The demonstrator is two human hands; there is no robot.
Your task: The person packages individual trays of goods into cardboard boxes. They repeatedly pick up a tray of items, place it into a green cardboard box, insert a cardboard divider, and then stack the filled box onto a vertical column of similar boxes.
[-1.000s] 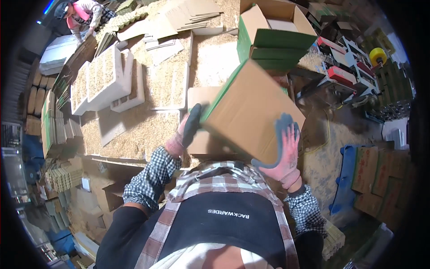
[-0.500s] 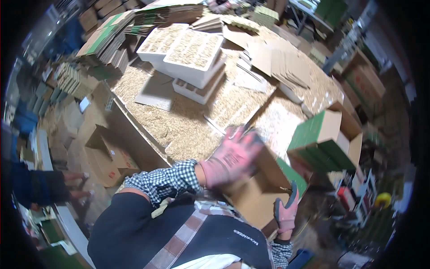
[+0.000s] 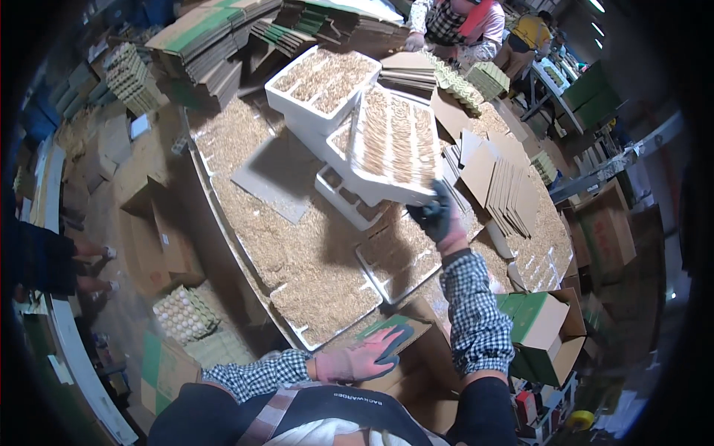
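Observation:
My right hand (image 3: pixel 440 219), in a pink and dark grey glove, grips the near right corner of a white foam tray (image 3: pixel 398 189) filled with straw-coloured husks. That tray sits askew at the top of a stack, partly over a second husk-filled foam tray (image 3: pixel 316 115). A lower white tray (image 3: pixel 348 201) shows beneath them. My left hand (image 3: pixel 364 357), gloved the same way, lies with fingers stretched over the flap of an open cardboard box (image 3: pixel 416 379) right in front of me. Much of that box's inside is hidden by my arms.
Loose husks cover the table (image 3: pixel 275 238). Flattened cartons (image 3: pixel 212 44) are piled far left, cardboard sheets (image 3: pixel 506 186) lie right. A green-and-brown box (image 3: pixel 547 327) stands at right. Egg trays (image 3: pixel 186 316) sit on the floor at left. Two people work at the far side.
My right hand has gone from the box's right side up to the foam tray, which now sits turned and nearer. My left hand has drawn back onto the box flap. The view has shifted.

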